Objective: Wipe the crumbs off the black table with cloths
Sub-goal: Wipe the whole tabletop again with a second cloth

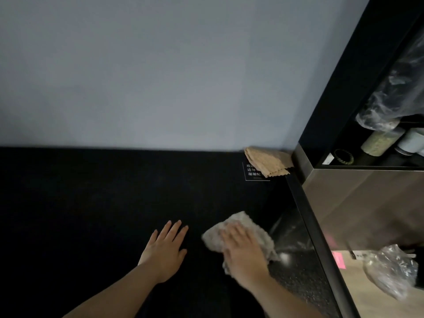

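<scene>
A black table (pixel 91 203) is seen from above, set against a pale wall. A crumpled grey cloth (pixel 259 237) is pressed flat on the table near its right edge by the right hand (pixel 243 251), fingers spread over it rather than clenched. The left hand (pixel 164 251) is laid open and empty on the surface just beside it. A second, tan cloth (pixel 268 160) is left folded in the far right corner. No crumbs can be made out on the dark surface. Even pressure and overlapping strokes toward one edge would probably serve best.
</scene>
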{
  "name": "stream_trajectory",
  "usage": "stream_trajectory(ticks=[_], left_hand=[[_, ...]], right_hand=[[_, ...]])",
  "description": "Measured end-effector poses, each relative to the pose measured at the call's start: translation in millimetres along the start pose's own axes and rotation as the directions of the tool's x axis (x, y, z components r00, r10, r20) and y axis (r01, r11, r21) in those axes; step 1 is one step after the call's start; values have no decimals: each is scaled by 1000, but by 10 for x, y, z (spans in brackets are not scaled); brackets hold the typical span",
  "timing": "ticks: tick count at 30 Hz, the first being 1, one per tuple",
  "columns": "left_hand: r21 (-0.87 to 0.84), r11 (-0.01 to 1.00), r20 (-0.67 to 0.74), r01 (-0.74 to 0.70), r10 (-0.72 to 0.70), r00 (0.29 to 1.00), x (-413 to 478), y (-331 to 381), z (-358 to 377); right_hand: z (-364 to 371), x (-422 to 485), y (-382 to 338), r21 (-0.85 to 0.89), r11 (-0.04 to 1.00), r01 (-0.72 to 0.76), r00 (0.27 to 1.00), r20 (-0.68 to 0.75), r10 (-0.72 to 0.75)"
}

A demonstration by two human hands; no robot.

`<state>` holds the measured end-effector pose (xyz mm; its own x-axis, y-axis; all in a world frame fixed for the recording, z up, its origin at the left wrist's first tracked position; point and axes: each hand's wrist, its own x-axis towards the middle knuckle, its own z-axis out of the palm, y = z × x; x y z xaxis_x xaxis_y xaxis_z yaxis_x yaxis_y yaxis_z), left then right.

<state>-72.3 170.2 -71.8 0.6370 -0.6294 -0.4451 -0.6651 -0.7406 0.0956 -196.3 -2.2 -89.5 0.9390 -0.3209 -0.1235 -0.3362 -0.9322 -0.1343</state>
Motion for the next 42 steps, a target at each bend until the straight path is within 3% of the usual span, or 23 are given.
stream_trajectory(ticks=[2, 4, 5, 7, 9, 10, 12, 14, 16, 17, 19, 21, 23, 25, 28, 30, 31, 33, 35, 36, 38, 40, 42], left_hand=[[-15, 1000, 8, 15, -15, 1000, 62, -102, -62], [-34, 999, 16, 37, -36, 999, 129, -182, -105], [-35, 999, 18, 40, -40, 999, 170, -212, -117], [-32, 999, 17, 41, -41, 999, 264, -260, -138], [-29, 999, 16, 34, -34, 999, 351, -291, -161], [-24, 999, 15, 25, -25, 1000, 382, -303, -170], [-15, 1000, 14, 7, -7, 1000, 412, -335, -176], [-6, 1000, 17, -7, 7, 1000, 409, -360, -176], [8, 1000, 19, -18, 18, 1000, 418, -377, -185], [15, 1000, 19, -27, 27, 999, 428, -388, -197], [21, 999, 23, -45, 45, 999, 444, -403, -221], [15, 999, 27, -51, 50, 998, 447, -417, -236], [11, 999, 29, -49, 49, 998, 437, -421, -242], [15, 999, 36, -45, 45, 998, 436, -419, -258], [9, 999, 46, -43, 43, 998, 442, -407, -287], [7, 999, 37, -40, 39, 999, 445, -398, -288], [7, 999, 34, -40, 39, 999, 444, -394, -283], [5, 999, 35, -38, 38, 999, 440, -390, -277], [10, 999, 36, -35, 35, 999, 444, -393, -276], [12, 999, 37, -33, 33, 999, 446, -394, -274], [9, 999, 36, -31, 31, 999, 451, -395, -264], [-5, 1000, 28, -26, 26, 999, 449, -392, -241], [2, 1000, 17, -31, 31, 999, 448, -399, -224]], right_hand=[[-22, 199, 334, 14, 975, -224, 970, -94, 224], [-117, 330, 320, 161, 855, -493, 864, -23, 503], [-159, 383, 187, 190, 821, -538, 834, -23, 552], [-103, 437, -246, 221, 859, -462, 884, 40, 465], [50, 360, -533, 171, 980, -106, 992, -55, 117], [39, 331, -541, 146, 989, 7, 999, -41, -1], [-18, 390, -279, 66, 997, 28, 999, -17, -27], [-24, 543, 159, 76, 983, -169, 982, -68, 175], [-134, 678, 310, 241, 822, -516, 848, 11, 530], [-164, 749, 229, 258, 776, -575, 804, 5, 594], [-145, 801, -198, 257, 831, -493, 864, 37, 501], [-17, 694, -578, 159, 981, -112, 991, -52, 122], [-46, 603, -606, 89, 990, 112, 994, -1, -113], [-66, 729, -265, -22, 994, 109, 993, -39, -110], [-183, 870, 100, 137, 929, -343, 939, 14, 344], [-241, 933, -56, 207, 860, -466, 880, 15, 474], [-215, 919, -226, 229, 871, -435, 897, 32, 440], [-139, 795, -508, 202, 965, -170, 985, 42, 165], [-120, 674, -451, 121, 987, 104, 990, 82, -114], [-141, 703, -261, 89, 989, 121, 987, 96, -130], [-160, 816, 103, 101, 986, -136, 990, 48, 132], [-215, 868, 172, 226, 843, -488, 868, 30, 495], [-217, 882, -147, 234, 828, -510, 856, 41, 516]])
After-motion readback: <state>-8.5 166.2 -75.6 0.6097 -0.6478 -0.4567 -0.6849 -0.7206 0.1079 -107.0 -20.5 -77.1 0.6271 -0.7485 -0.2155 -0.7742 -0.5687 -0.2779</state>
